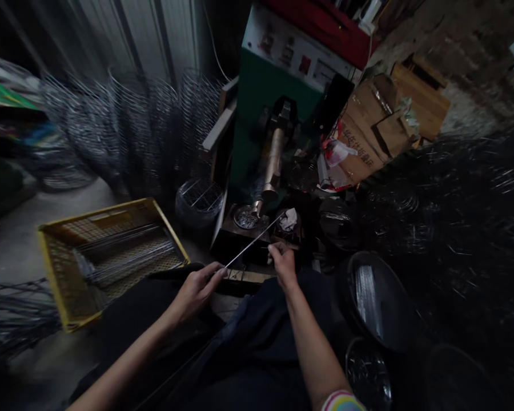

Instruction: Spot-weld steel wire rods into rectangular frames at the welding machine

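Note:
A thin metal rod (253,242) slants up and to the right from my left hand (200,287), whose fingers are pinched round its lower end. The rod's far end lies near a crumpled white cloth (288,220). My right hand (281,261) is closed just right of the rod, apart from it; a short thin piece seems to stick out from its fingertips, too small to make out. Beyond the hands, a machine's metal arm (274,162) reaches down to a round dish of small metal bits (245,217).
A yellow crate (51,274) with metal rods stands at left, wire coils (141,125) behind it. The green machine (257,91) is ahead. Cardboard boxes (360,137) lie at upper right. A black tub (394,308) with metal pieces and a metal bowl (368,371) are at lower right.

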Action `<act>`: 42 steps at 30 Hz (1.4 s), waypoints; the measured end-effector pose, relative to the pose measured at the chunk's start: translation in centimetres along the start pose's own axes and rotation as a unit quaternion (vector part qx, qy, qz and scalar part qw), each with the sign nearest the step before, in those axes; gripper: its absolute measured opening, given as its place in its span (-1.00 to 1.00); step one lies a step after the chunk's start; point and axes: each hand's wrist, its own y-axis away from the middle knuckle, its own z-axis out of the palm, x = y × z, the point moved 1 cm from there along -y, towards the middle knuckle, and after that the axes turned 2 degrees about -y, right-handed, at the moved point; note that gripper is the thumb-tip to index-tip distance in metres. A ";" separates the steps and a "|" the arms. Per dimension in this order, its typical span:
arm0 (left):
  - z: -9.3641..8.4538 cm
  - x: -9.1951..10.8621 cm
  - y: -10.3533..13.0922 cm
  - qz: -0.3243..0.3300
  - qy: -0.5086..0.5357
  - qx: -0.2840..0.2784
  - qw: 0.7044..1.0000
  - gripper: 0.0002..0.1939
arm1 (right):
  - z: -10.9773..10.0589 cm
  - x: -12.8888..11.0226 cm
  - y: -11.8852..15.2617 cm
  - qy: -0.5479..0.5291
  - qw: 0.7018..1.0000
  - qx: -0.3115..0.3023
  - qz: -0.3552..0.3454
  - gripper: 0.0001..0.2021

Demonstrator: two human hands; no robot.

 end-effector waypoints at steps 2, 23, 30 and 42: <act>0.2 0.7 -0.2 -0.003 0.005 0.012 1.000 -0.58 | 1.7 0.2 0.4 -0.026 0.999 -0.008 0.023 -0.69; 0.7 1.8 -1.8 0.007 0.011 0.057 0.998 -0.63 | 4.6 -1.6 -0.5 -0.177 0.983 -0.019 0.049 -0.62; 0.6 2.2 -2.3 0.011 0.012 0.064 0.998 -0.62 | 4.9 -2.0 -0.9 -0.199 0.978 -0.013 0.058 -0.61; -0.1 2.5 -3.3 0.007 0.014 0.064 0.998 -0.63 | 5.3 -3.0 -2.0 -0.216 0.975 -0.024 0.048 -0.65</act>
